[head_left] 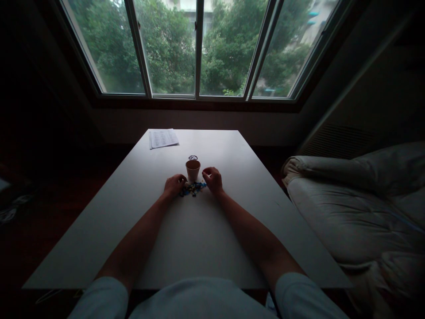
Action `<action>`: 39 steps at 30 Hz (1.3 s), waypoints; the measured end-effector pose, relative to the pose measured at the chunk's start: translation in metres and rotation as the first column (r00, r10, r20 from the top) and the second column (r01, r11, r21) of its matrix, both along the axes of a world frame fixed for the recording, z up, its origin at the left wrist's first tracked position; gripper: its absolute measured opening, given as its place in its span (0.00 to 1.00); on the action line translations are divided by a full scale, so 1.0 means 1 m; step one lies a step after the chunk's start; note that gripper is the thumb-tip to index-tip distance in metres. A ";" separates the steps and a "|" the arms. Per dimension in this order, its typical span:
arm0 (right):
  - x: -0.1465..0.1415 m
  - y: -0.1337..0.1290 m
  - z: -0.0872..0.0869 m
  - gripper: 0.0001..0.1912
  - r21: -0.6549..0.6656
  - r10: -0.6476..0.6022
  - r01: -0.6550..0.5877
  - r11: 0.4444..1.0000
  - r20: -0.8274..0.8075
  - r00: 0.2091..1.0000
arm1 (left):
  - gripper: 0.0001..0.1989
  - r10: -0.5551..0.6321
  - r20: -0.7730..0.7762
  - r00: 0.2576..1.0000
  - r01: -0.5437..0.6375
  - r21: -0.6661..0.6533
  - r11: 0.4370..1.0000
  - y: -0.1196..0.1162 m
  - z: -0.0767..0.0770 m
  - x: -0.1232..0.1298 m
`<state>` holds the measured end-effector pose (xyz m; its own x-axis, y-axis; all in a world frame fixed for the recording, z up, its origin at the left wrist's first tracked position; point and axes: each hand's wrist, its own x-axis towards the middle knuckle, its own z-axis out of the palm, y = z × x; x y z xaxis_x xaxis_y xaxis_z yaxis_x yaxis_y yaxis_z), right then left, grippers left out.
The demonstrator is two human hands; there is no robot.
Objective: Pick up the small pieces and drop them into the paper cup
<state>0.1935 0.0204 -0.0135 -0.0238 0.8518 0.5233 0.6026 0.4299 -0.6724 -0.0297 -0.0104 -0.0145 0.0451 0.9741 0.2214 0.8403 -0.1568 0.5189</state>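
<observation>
A paper cup (193, 172) with a brown inside stands upright on the white table. Just in front of it lies a loose pile of small blue, black and yellowish pieces (192, 189), too small to name. My left hand (174, 184) rests at the pile's left edge, its fingers curled together; whatever they may hold is hidden. To the right of the cup, my right hand (213, 179) is raised with thumb and fingertips in a pinch. Anything between those fingertips is too small to make out. Neither hand grips the cup.
Behind the cup lies a small round dark-rimmed thing (193, 157). Printed papers (163, 138) lie at the far left corner of the white table (199, 239). A pale padded sofa (338, 212) stands to the right, and a window (195, 53) fills the far wall.
</observation>
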 end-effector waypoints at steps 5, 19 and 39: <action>-0.003 -0.004 0.006 0.05 0.123 0.054 -0.046 0.991 -0.063 0.997 | 0.11 -0.006 0.166 0.986 0.007 -0.002 1.000 0.007 -0.008 -0.006; -0.013 -0.009 0.025 0.06 0.194 0.107 -0.084 0.977 -0.110 0.988 | 0.11 -0.028 0.358 0.933 0.002 0.072 0.997 0.014 -0.017 -0.010; -0.031 0.016 0.031 0.06 0.237 0.087 -0.068 0.969 -0.072 0.994 | 0.09 -0.005 0.277 0.961 -0.032 0.129 0.991 0.011 -0.014 -0.008</action>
<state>0.1626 0.0369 0.0176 -0.0342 0.7024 0.7109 0.5085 0.6246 -0.5927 -0.0376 0.0009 -0.0285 -0.0491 0.9359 0.3487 0.6697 -0.2281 0.7067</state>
